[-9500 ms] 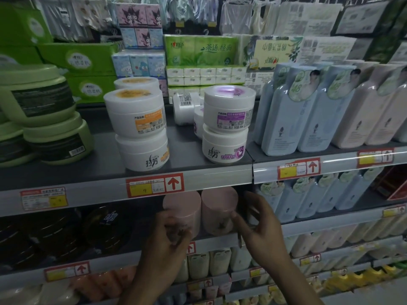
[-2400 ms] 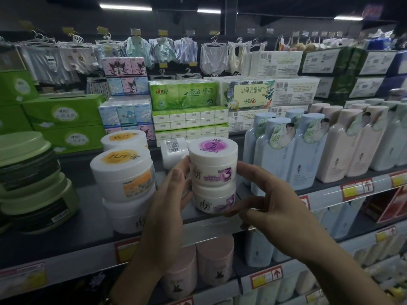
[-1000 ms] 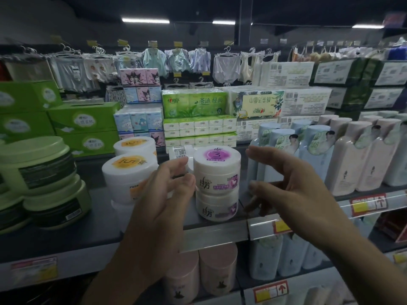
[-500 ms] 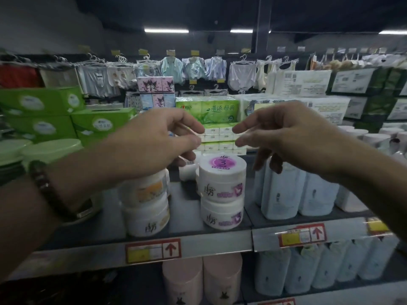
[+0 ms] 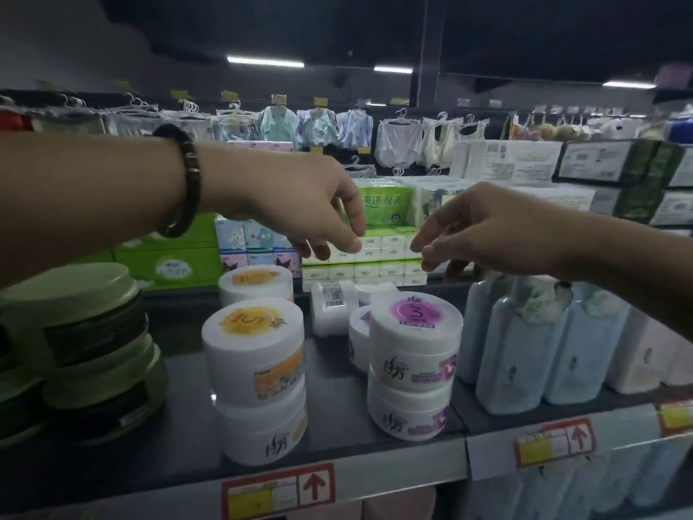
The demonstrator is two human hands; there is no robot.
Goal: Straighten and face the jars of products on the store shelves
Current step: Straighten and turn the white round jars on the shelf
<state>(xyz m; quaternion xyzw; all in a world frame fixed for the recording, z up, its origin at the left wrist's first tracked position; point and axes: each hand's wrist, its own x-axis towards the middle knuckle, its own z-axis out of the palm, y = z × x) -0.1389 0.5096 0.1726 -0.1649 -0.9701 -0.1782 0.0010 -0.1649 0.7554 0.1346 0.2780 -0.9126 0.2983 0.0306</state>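
Dim store aisle, grey shelf. Front and centre: purple-label jars, stacked two high, labels forward. Left of them, orange-label jars, also stacked. Behind, a jar on its side. Above that stack, left hand and right hand, fingers loosely spread, holding nothing. Right of it, blue bottles.

White jars with purple lid print and label; white jars with orange-yellow lid print and label. Green jars with dark bands. Pale blue bottles. Dark beaded bracelet. Red-and-yellow price tag with red arrow.
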